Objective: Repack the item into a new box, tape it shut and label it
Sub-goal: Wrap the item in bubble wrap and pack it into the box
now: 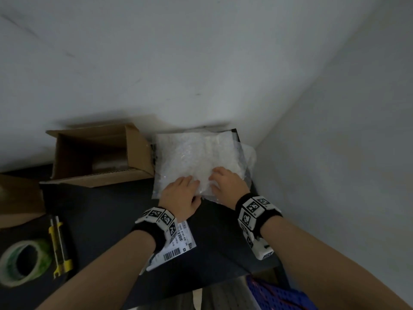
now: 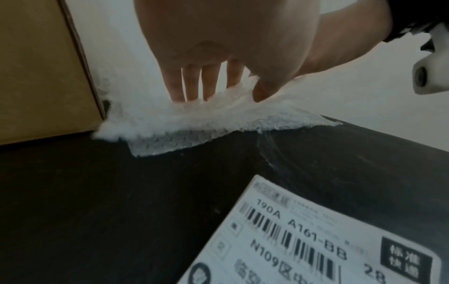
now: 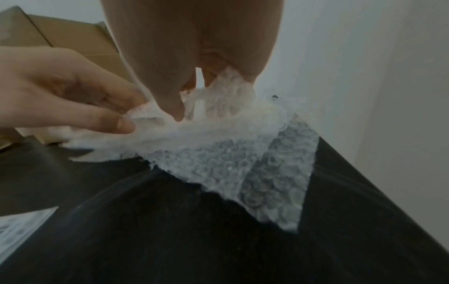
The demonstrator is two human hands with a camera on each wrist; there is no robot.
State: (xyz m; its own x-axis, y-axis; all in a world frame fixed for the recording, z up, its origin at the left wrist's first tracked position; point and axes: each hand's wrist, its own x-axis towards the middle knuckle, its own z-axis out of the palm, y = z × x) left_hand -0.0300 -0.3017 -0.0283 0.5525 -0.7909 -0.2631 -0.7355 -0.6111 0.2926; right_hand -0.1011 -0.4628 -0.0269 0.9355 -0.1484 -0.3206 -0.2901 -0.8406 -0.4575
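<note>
Tape (image 1: 21, 262), a pale greenish roll with a round hollow core, lies flat at the far left of the dark matte table (image 1: 100, 211). Just beside it sits a slim yellow-and-grey cutter (image 1: 58, 245). Farther back stands a brown cardboard box (image 1: 100, 153), its flaps open, with something pale lying inside that is too dim to make out. A white paper label (image 2: 303, 236) printed with barcodes lies flat on the table under the left wrist.

Bubble wrap (image 1: 196, 159), a translucent sheet of small round blisters, is spread at the back right corner of the table, touching the box's side. The left hand (image 1: 181, 193) rests on its near edge, fingers reaching down onto the sheet and thumb pinching a crumpled fold. Just beside it, the right hand (image 1: 228, 180) has its fingers curled into the same bunched-up edge, lifting it slightly off the table. A blue perforated crate (image 1: 279, 296) shows at the lower right, below the table's edge.
</note>
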